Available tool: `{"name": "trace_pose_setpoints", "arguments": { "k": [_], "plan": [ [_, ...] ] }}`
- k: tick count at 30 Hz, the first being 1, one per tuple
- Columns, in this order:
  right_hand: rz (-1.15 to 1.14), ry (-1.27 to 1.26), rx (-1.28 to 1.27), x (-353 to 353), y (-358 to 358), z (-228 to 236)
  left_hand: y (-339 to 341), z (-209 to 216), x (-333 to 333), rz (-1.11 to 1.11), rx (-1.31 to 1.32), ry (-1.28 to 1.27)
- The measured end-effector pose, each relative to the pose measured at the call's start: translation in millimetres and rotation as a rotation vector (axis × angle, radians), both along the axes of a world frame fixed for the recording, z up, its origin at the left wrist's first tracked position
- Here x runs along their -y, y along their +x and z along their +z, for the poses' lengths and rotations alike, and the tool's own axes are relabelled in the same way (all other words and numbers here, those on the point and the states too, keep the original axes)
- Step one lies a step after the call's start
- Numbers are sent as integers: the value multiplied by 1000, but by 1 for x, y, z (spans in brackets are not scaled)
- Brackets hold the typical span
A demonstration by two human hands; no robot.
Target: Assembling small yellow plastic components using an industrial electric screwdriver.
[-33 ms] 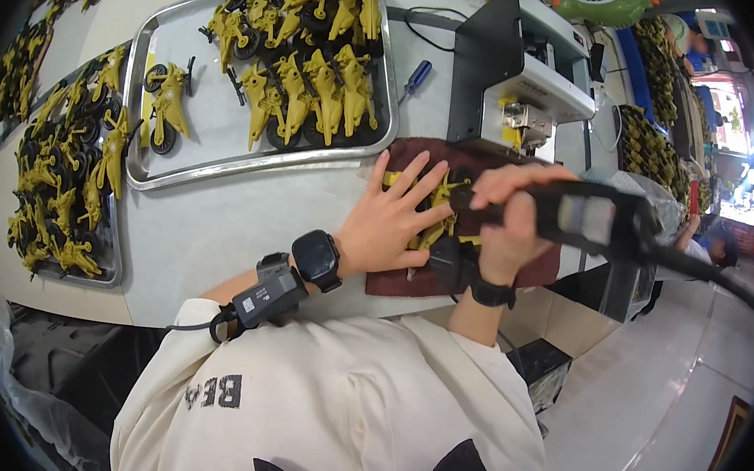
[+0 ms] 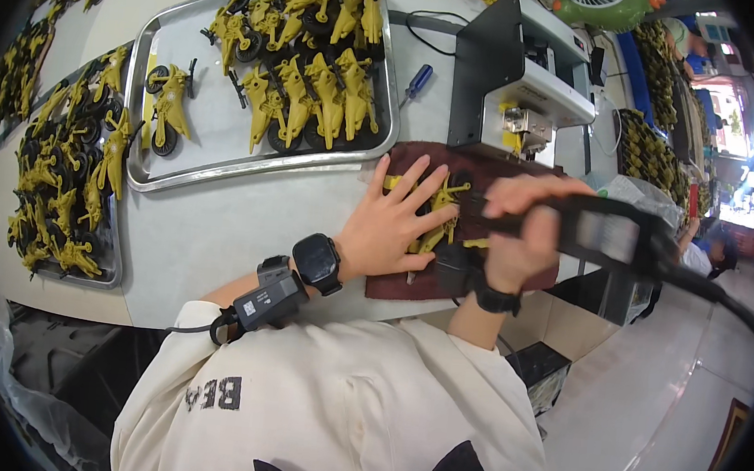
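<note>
My left hand (image 2: 393,223) lies with fingers spread over yellow toy motorcycle parts (image 2: 436,231) on a maroon cloth (image 2: 395,283). It presses on them without closing round anything. My right hand (image 2: 523,238) grips a black corded electric screwdriver (image 2: 603,231), held sideways with its cable trailing off to the right. The tool's tip end, smeared by motion, is just right of the yellow parts. Part of the toy is hidden under my left fingers.
A metal tray (image 2: 250,165) of yellow toy motorcycles stands beyond my left hand, with another loaded tray (image 2: 120,242) at the left. A blue-handled screwdriver (image 2: 418,80) lies beside a grey-and-white machine (image 2: 530,88). A green fan (image 2: 595,0) is at the back.
My right hand and the electric screwdriver have shifted a little to the right, uncovering more of the yellow parts. My left hand stays in place.
</note>
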State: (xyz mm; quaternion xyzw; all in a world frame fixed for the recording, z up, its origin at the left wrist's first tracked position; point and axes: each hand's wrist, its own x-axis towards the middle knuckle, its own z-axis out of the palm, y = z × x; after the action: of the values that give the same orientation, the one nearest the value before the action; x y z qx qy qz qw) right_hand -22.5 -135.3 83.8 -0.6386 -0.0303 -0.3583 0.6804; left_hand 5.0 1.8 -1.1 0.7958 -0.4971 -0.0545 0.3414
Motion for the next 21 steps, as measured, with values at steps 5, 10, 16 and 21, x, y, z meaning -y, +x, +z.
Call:
{"name": "trace_pose_setpoints", "arguments": {
  "k": [5,10,16,21],
  "plan": [
    [-349,-75,278,47,25,65,-2,4,5,-6,40,6],
    [-426,-241,132,64,59,52,0,2,3,-10,36,18],
    [-143,19,-22,53,29,48,-1,1,3,4,35,-3],
    [-117,-104,-67,31,12,33,-1,-1,4,9,40,-13]
  ]
}}
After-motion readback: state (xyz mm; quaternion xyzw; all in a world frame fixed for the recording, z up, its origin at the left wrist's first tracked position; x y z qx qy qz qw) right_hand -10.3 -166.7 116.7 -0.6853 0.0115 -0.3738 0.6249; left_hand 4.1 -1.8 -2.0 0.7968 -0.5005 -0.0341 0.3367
